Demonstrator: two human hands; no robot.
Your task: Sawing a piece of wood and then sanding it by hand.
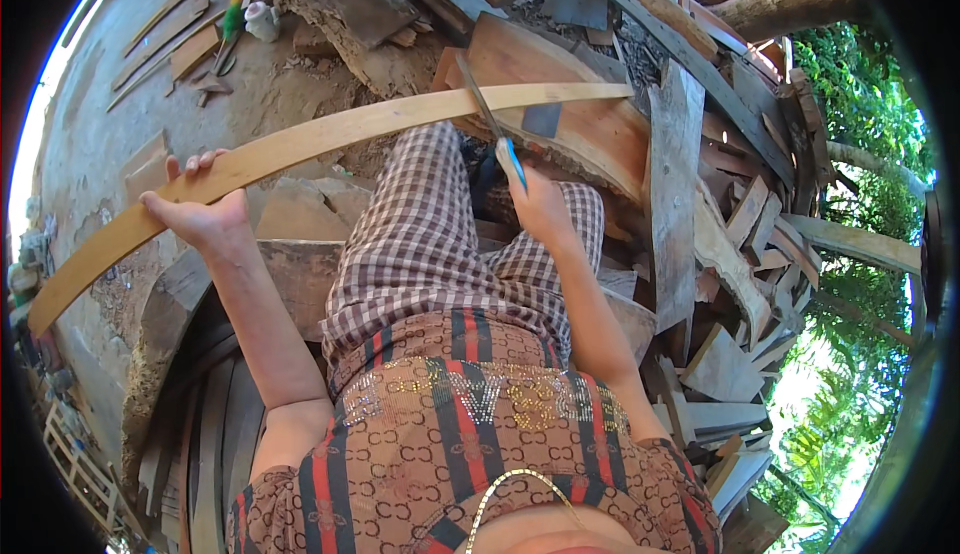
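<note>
A long, light-brown wooden plank (350, 126) lies slantwise across my front, from the lower left to the upper right. Around its left part my left hand (200, 204) is closed, with fingertips on the far edge and the thumb on the near one. My right hand (542, 204) grips the blue-and-white handle of a narrow, dark-bladed knife (482, 104). The blade crosses the plank right of its middle, above my knees. Whether its edge cuts into the wood cannot be made out. The plank's far right end lies over a broad brown slab (600, 149).
Boards and offcuts are heaped on the right, including an upright grey board (675, 194). Rough slabs (340, 24) lie ahead. On the concrete floor (95, 144) at left are thin sticks, a colourful duster (233, 12) and a small whitish container (262, 22). A tree trunk (790, 2) stands upper right.
</note>
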